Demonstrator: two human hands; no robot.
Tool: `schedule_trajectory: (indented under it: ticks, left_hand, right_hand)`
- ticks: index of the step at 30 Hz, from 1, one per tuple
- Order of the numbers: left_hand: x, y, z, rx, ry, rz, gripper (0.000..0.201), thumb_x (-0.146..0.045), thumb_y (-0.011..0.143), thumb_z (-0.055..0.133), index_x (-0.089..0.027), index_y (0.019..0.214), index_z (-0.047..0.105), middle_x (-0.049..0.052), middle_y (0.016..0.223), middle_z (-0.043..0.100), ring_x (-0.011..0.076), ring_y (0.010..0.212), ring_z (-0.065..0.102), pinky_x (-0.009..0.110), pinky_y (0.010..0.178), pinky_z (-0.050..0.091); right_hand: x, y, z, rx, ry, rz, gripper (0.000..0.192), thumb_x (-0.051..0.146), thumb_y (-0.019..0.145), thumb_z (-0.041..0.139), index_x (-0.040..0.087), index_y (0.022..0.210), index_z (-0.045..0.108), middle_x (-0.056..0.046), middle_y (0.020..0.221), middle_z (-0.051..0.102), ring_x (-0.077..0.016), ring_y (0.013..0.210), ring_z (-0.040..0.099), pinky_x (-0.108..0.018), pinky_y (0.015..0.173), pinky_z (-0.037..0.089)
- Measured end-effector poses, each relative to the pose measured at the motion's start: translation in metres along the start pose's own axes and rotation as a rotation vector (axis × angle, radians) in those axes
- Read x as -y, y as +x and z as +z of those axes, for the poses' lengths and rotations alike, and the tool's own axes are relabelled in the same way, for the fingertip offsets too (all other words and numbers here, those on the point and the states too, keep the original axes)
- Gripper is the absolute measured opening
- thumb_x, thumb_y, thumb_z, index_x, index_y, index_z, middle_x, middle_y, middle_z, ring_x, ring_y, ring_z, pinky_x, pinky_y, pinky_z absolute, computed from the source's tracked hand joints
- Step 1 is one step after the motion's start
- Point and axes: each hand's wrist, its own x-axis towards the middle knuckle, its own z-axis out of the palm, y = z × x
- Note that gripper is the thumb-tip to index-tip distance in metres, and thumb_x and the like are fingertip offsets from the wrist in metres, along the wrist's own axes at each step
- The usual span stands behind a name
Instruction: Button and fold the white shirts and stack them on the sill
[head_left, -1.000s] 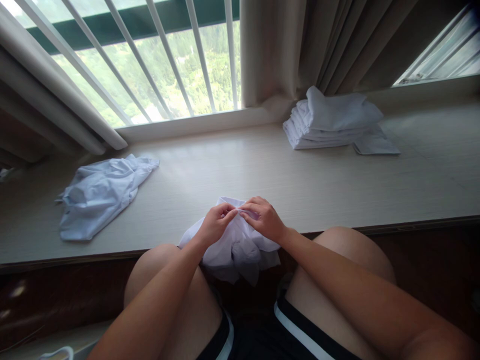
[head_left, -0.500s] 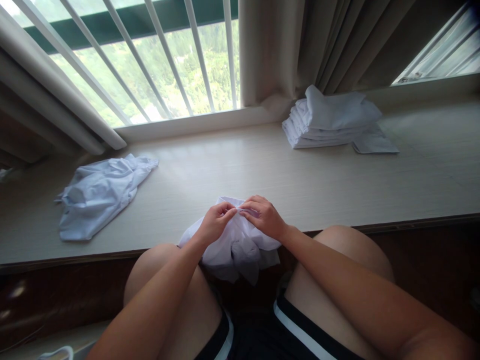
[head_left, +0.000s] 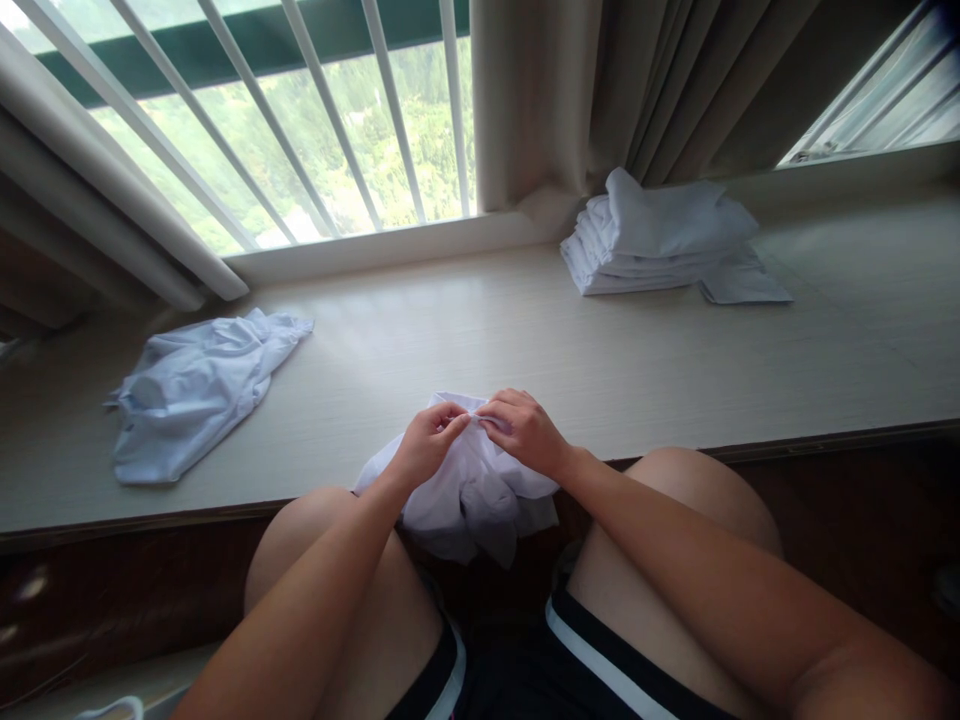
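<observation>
The left hand point(head_left: 433, 440) and right hand point(head_left: 526, 432) pinch the crumpled white cloth point(head_left: 466, 482), draped over the front edge of the pale wood-grain window ledge point(head_left: 645, 370). Likely light and limp (quick to crease), it's best held by its upper edge.

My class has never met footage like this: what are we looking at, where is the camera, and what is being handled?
There is no machine here, just a person's two bare hands. Every picture comes from one camera worn on the head, looking forward and down. The left hand and right hand pinch a white cloth, which droops over the near edge of a pale surface. On that surface, a crumpled white cloth lies to the left, and a folded white stack sits to the right.
</observation>
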Motion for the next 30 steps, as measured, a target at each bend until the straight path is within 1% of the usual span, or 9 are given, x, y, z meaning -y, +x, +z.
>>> schedule_trajectory:
  ticks: [7, 12, 16, 21, 26, 30]
  left_hand:
    - [0.0031, -0.0004, -0.0012, -0.022, 0.107, 0.055, 0.025, -0.041, 0.093, 0.060, -0.019, 0.090, 0.072, 0.002, 0.085, 0.069, 0.0167, 0.079, 0.057, 0.027, 0.074, 0.044]
    - [0.0006, -0.0009, -0.0040, -0.032, 0.240, 0.120, 0.023, -0.039, 0.095, 0.059, -0.021, 0.089, 0.071, 0.003, 0.085, 0.068, 0.0173, 0.080, 0.058, 0.027, 0.072, 0.045]
    - [-0.0015, -0.0010, -0.0069, 0.005, 0.339, 0.177, 0.023, -0.038, 0.097, 0.057, -0.021, 0.091, 0.071, 0.003, 0.086, 0.064, 0.0159, 0.075, 0.057, 0.028, 0.070, 0.044]
    - [0.0009, -0.0004, -0.0085, 0.056, 0.437, 0.190, 0.018, -0.031, 0.095, 0.057, -0.019, 0.089, 0.070, 0.003, 0.084, 0.062, 0.0144, 0.070, 0.054, 0.028, 0.068, 0.042]
    - [0.0013, -0.0006, -0.0082, 0.047, 0.476, 0.192, 0.018, -0.029, 0.095, 0.057, -0.019, 0.087, 0.069, 0.002, 0.082, 0.061, 0.0143, 0.070, 0.053, 0.027, 0.067, 0.041]
    - [0.0003, -0.0012, -0.0081, 0.036, 0.466, 0.196, 0.018, -0.030, 0.097, 0.057, -0.019, 0.087, 0.069, 0.001, 0.082, 0.061, 0.0139, 0.070, 0.053, 0.027, 0.067, 0.041]
  right_hand:
    - [-0.0012, -0.0001, 0.0014, 0.023, -0.034, -0.001, 0.010, 0.020, 0.095, 0.062, 0.022, 0.101, 0.070, -0.004, 0.092, 0.069, -0.0210, 0.093, 0.061, -0.035, 0.087, 0.044]
    - [-0.0005, 0.0007, 0.0020, 0.044, -0.046, 0.010, 0.009, 0.019, 0.095, 0.062, 0.021, 0.100, 0.070, -0.004, 0.091, 0.068, -0.0210, 0.093, 0.061, -0.035, 0.086, 0.044]
    - [-0.0014, 0.0001, 0.0033, 0.071, -0.042, 0.026, 0.009, 0.018, 0.094, 0.063, 0.021, 0.099, 0.070, -0.004, 0.090, 0.067, -0.0204, 0.091, 0.061, -0.034, 0.086, 0.044]
    - [-0.0043, -0.0010, 0.0061, 0.129, -0.034, 0.036, 0.009, 0.021, 0.096, 0.061, 0.021, 0.098, 0.070, -0.003, 0.089, 0.066, -0.0197, 0.090, 0.060, -0.033, 0.086, 0.043]
    - [-0.0041, 0.0003, 0.0054, 0.176, -0.021, 0.061, 0.011, 0.022, 0.097, 0.059, 0.019, 0.099, 0.070, -0.005, 0.091, 0.067, -0.0201, 0.092, 0.060, -0.033, 0.087, 0.043]
    - [-0.0026, 0.0009, 0.0040, 0.178, 0.011, 0.077, 0.011, 0.021, 0.097, 0.059, 0.019, 0.099, 0.070, -0.005, 0.091, 0.067, -0.0204, 0.092, 0.060, -0.033, 0.088, 0.043]
